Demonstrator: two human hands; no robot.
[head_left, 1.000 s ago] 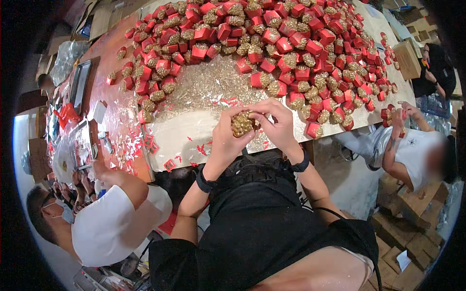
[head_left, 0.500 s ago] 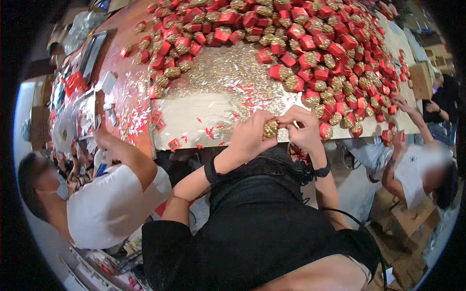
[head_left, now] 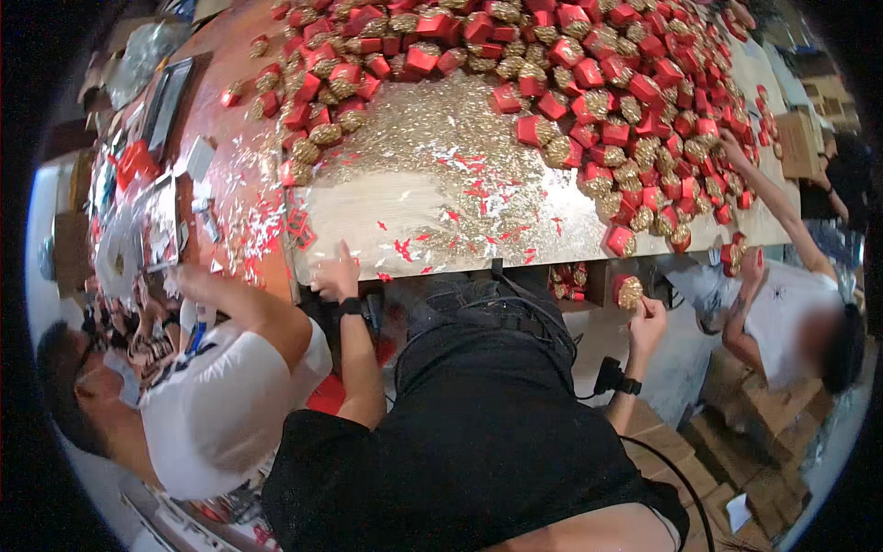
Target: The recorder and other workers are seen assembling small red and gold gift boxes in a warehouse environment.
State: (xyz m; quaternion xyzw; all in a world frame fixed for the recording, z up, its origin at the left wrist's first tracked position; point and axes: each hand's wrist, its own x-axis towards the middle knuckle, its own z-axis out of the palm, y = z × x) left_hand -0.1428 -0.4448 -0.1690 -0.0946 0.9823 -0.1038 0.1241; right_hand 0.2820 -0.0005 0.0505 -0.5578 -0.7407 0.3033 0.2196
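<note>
My right hand [head_left: 648,324] is closed on a small ornament [head_left: 629,293] with a red faceted base and a rough gold top, held off the table's near edge. My left hand [head_left: 337,276] is over the near left edge of the table, its fingers apart and slightly blurred. I see nothing held in it, though its palm side is partly hidden. Just beyond it lies a red cut-paper piece [head_left: 299,228]. Red paper scraps [head_left: 403,248] are scattered to its right.
A large heap of similar red-and-gold ornaments [head_left: 589,101] covers the far and right table. Gold flakes [head_left: 432,120] spread across the pale board [head_left: 368,202]. People in white shirts work on my left [head_left: 225,396] and right [head_left: 782,322]. An open box [head_left: 596,281] sits below the table edge.
My hands have parted from around the gold-topped piece. The right hand has carried an ornament right and nearer; the left has moved left to where a red paper piece lay.
</note>
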